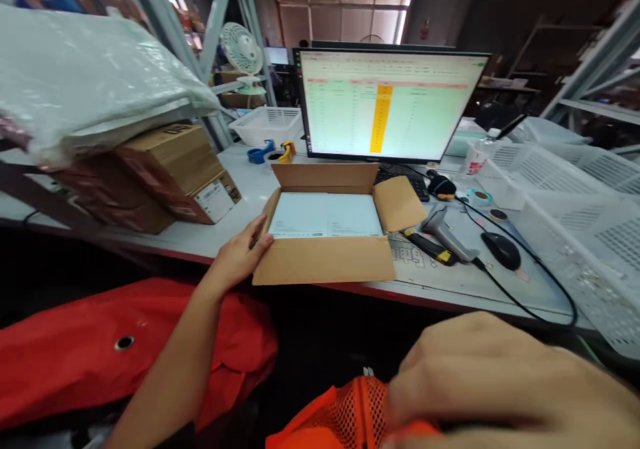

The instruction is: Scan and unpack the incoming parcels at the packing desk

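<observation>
An open cardboard box (pixel 324 260) sits at the front edge of the desk, its flaps folded outward. Inside lie two white flat boxes (pixel 303 214) side by side, with small print along their near edges. My left hand (pixel 243 252) grips the cardboard box at its near left corner, thumb on the front and fingers at the left flap. Close to the camera at the lower right, my right hand (pixel 480 376) is raised above my lap, away from the box. It is blurred, with the knuckles toward me; its fingertips and anything in them are hidden.
A monitor (pixel 390 106) stands behind the box. To the right lie a box cutter (pixel 429 248), a barcode scanner (pixel 445 234), a mouse (pixel 501 250) and white baskets (pixel 580 216). Brown cartons (pixel 175 169) are stacked left, beside tape dispensers (pixel 273 152).
</observation>
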Available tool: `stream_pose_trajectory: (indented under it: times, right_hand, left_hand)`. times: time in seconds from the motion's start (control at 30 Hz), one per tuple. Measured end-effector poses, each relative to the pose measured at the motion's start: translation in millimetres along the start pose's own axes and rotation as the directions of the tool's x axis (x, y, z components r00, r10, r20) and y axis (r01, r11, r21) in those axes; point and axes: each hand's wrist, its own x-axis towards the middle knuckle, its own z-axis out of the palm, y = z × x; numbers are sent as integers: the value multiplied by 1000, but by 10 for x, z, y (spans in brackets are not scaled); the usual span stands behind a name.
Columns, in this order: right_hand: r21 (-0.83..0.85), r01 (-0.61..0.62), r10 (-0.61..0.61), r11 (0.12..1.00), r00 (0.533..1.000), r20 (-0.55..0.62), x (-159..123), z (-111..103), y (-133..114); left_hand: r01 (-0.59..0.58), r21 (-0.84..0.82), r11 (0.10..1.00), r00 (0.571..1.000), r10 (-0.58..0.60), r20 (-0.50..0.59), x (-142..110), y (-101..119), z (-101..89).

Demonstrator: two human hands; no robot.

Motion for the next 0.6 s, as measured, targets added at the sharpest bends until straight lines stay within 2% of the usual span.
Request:
stream_pose_trajectory:
  times: [0.07,0.1,0.2,0.27,0.33,0.4,0.5,0.57,0.6]
  right_hand:
    - [-174,-24,14,985,998,-57,15,19,318]
    - [-282,-84,58,956,993,-101,16,49,554]
    - [-571,-316,241,758,948,-206,-50,174,1447]
    - [-625,-411,346,664,909,-230,-141,257,2030]
    - [-599,-446,386,665,892,-236,-222,321,2467]
    - [-521,-448,352,726,894,-278,-257,353,2713]
    - [-378,-411,236,830,872,-430,-223,306,2777]
    - [-270,-417,206,868,797,-568,-175,219,2704]
    - [-193,-440,227,877,734,-641,-149,169,2662]
  left_hand:
    - [-77,-15,997,997,77,-3,29,-130,-148]
    - [-118,-29,993,993,117,-10,44,-220,-225]
    - [-229,-39,973,973,229,-9,86,-532,-379]
    - [-291,-32,956,957,291,2,126,-705,-365]
    - [-329,-60,942,944,327,-46,193,-794,-255]
    - [-343,-135,929,932,318,-176,287,-786,-100]
    - [-381,-255,889,867,249,-431,439,-633,44]
    - [-404,-306,862,807,178,-563,520,-501,14]
    - [-401,-330,855,780,129,-612,554,-440,-36]
